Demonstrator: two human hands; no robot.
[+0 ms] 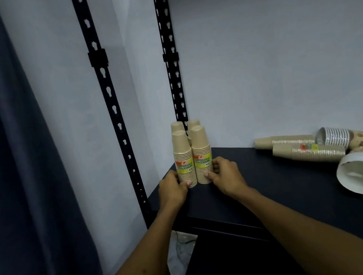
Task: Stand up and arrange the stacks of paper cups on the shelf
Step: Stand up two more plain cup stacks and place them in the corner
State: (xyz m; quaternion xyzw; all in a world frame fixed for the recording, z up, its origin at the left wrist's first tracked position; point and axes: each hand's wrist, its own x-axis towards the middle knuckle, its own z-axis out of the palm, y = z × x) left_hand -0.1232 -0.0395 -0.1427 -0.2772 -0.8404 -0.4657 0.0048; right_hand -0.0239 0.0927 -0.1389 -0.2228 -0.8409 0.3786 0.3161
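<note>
Several tan paper cup stacks stand upside down in a tight cluster at the back left corner of the dark shelf. The front left stack and the front right stack carry yellow labels; two more stacks stand behind them. My left hand grips the base of the front left stack, thumb across its front. My right hand grips the base of the front right stack. More tan stacks lie on their sides at the right.
A white patterned cup stack and a large white cup stack lie tipped among the stacks on the right. Black slotted uprights frame the shelf's left end. A dark curtain hangs at the left.
</note>
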